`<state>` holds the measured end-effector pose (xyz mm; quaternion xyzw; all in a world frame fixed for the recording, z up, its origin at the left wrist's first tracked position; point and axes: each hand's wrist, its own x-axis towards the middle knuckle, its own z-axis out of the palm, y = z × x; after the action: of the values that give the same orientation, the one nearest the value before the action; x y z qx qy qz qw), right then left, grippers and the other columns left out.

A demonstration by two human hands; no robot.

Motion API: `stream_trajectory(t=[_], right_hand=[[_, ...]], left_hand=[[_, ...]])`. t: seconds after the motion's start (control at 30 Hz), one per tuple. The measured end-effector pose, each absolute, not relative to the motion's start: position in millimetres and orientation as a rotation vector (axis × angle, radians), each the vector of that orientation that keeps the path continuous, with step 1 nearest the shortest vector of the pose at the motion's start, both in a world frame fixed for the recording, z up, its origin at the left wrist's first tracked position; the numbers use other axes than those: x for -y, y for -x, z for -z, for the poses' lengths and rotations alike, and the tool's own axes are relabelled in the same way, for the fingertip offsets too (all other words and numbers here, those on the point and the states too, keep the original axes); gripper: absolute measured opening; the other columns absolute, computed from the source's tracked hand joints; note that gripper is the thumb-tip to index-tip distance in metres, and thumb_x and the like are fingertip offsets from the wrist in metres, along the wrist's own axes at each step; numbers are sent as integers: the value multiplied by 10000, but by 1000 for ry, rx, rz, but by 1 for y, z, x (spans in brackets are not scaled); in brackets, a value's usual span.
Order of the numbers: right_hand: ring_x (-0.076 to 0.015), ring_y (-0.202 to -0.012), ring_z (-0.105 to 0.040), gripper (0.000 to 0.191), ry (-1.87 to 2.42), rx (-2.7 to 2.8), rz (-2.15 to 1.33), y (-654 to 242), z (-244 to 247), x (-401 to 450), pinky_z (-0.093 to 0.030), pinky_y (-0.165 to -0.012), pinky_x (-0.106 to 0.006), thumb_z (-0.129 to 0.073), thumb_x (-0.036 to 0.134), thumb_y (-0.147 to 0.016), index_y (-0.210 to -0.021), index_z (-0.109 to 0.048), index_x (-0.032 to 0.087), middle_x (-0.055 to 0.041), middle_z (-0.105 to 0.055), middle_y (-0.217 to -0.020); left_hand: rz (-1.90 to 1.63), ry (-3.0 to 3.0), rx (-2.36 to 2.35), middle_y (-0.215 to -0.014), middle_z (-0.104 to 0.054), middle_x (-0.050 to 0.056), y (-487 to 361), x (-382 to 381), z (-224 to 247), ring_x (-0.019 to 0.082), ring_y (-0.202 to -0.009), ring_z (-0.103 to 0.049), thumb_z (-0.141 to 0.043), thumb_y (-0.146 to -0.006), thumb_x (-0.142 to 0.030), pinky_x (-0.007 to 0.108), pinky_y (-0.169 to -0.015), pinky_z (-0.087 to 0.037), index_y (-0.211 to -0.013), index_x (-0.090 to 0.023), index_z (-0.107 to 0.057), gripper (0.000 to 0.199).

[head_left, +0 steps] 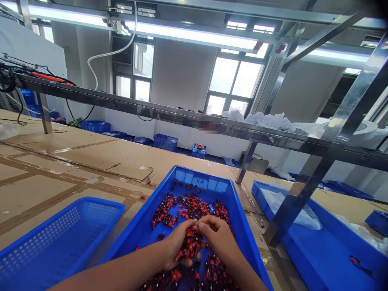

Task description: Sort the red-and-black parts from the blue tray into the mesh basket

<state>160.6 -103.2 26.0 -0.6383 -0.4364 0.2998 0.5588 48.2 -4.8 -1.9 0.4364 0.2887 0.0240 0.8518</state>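
Note:
Inside a long blue tray [251,250] lie many small red-and-black pieces [194,206], heaped loosely; their exact kind is too small to tell. My left hand [176,244] is cupped around a clump of these pieces, its fingers curled beneath them. Bent over the top of the clump, my right hand [218,236] has thumb and fingers drawn together by the left fingertips. Whatever lies in that pinch is mostly hidden. Both hands are over the tray's near half, with more pieces below them.
A perforated blue basket [100,206] stands at the left. On the right, another blue tray [291,258] holds plastic film and a small dark-red item. A metal post [298,202] and a metal rail [145,111] cross the cardboard-covered table [81,157]. White crumpled bags rest on the rail's shelf.

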Motion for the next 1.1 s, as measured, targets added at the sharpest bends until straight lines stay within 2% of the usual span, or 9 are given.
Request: stream_trajectory(t=[0.1,0.23,0.33,0.43,0.63,0.77,0.83,0.97,1.1], right_hand=[[-157,-603,-550,130,1731,1341,-286,-152,-28,106,-424,-589,-263,-646,285,-765,-842,-729,222,5,-625,-659],[-171,-653,-562,71,1848,1468,-45,-144,-29,108,-408,-624,-272,-647,211,-757,-769,-713,234,1,-634,-699],[-147,-573,-517,92,1825,1423,-149,-144,-30,107,-378,-554,-242,-619,199,-765,-691,-670,215,31,-555,-588],[-135,-516,-500,178,1736,1224,-366,-155,-30,105,-373,-489,-224,-581,295,-818,-689,-650,193,37,-534,-557],[-160,-533,-541,398,1772,1033,-30,-182,-33,108,-411,-514,-249,-535,417,-868,-1166,-645,178,34,-553,-596],[-155,-524,-534,224,1807,1386,-158,-175,-38,114,-395,-517,-242,-588,361,-844,-967,-729,238,38,-568,-550],[-159,-561,-568,219,1819,1536,-162,-168,-39,115,-412,-552,-242,-603,303,-836,-1016,-723,269,30,-631,-605],[-192,-791,-667,338,1882,1780,-4,-165,-39,116,-449,-697,-261,-569,201,-853,-1155,-675,309,-21,-733,-914],[-194,-754,-672,359,2001,1981,199,-167,-43,118,-418,-627,-248,-550,159,-859,-1166,-659,310,-22,-723,-855]], left_hand=[[-22,-934,-581,-624,-572,23,-48,6,1,147,-527,-591,-466,-785,-608,165,-286,-395,-738,-189,-566,433],[4,-986,-557,-632,-575,38,-48,9,-2,155,-543,-585,-481,-774,-578,166,-286,-397,-697,-195,-549,397],[18,-977,-585,-606,-558,27,-47,11,-3,153,-520,-583,-485,-783,-569,165,-286,-398,-730,-195,-559,386],[16,-937,-590,-691,-611,43,-46,9,-3,151,-521,-604,-477,-795,-597,170,-291,-409,-825,-189,-580,422],[27,-892,-613,-813,-668,85,-47,4,-3,159,-533,-636,-534,-759,-656,176,-301,-423,-948,-173,-600,523],[-2,-890,-591,-791,-670,78,-48,2,-2,157,-534,-637,-508,-773,-657,174,-294,-418,-910,-168,-605,516],[-7,-899,-587,-703,-643,57,-48,1,-2,162,-535,-634,-480,-784,-660,175,-289,-414,-854,-168,-603,512],[20,-943,-617,-658,-627,51,-48,-1,-1,160,-517,-623,-423,-814,-646,182,-291,-421,-796,-172,-586,501],[88,-981,-585,-750,-655,78,-48,-1,-1,142,-504,-611,-399,-826,-637,176,-294,-419,-781,-169,-574,501]])
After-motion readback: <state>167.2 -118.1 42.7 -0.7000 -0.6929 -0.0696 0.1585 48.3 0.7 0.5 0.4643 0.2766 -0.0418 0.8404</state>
